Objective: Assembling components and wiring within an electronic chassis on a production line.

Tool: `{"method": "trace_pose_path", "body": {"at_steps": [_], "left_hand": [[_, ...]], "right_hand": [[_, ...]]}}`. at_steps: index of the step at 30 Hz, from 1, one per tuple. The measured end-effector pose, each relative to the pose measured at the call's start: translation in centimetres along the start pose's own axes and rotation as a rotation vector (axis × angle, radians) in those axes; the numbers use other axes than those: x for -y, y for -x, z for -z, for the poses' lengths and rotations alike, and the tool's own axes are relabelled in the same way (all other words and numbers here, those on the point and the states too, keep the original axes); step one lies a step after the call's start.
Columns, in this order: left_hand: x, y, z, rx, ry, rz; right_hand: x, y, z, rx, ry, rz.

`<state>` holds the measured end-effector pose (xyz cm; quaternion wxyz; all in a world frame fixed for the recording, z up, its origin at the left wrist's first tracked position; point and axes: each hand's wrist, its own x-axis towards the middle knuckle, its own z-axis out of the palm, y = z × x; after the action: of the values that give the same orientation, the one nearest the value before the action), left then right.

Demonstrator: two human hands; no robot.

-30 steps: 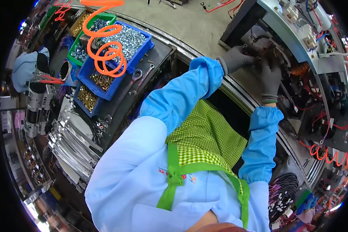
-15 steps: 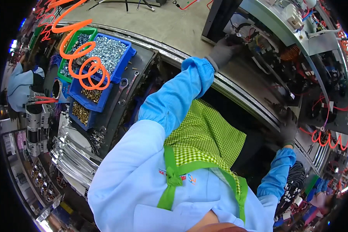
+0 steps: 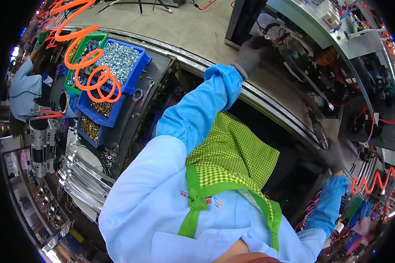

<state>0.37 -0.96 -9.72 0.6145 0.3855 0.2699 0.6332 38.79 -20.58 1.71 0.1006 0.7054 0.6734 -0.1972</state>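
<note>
On the head view, my only feed, I have the left hand (image 3: 249,57) in a grey glove at the near corner of an open metal chassis (image 3: 306,19). Its fingers run into dark shadow there, so I can't tell whether they are closed on anything. The chassis sits at upper right, beyond a long metal rail (image 3: 267,103), with loose wiring and a copper coil (image 3: 327,56) inside.

I see the right hand (image 3: 332,156) lower down, smeared by blur, at the lower end of a dark elongated tool (image 3: 319,131); I can't make out whether its fingers grip it. A red coiled hose (image 3: 377,180) hangs to its right.

Over on my left, a dark surface (image 3: 160,65) carries blue bins of fasteners, a green bin and two wrenches, with an orange coiled hose (image 3: 81,66) looping above the bins.
</note>
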Motion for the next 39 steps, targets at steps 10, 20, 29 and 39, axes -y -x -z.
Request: {"method": "trace_pose_path", "body": {"at_steps": [10, 20, 29, 39], "left_hand": [[0.1, 0.3, -0.5, -0.031, 0.166, 0.005], [-0.9, 0.6, -0.8, -0.040, 0.050, 0.039], [-0.3, 0.7, -0.9, -0.070, 0.051, -0.018], [1.6, 0.1, -1.0, -0.121, -0.063, -0.118]], "right_hand": [[18.4, 6.8, -9.6, 0.348, -1.837, -0.039], [25.7, 1.2, -10.0, 0.271, -1.980, -0.028], [26.5, 1.2, -9.9, 0.276, -2.041, -0.002], [27.2, 1.1, -9.8, 0.231, -1.982, -0.036]]}}
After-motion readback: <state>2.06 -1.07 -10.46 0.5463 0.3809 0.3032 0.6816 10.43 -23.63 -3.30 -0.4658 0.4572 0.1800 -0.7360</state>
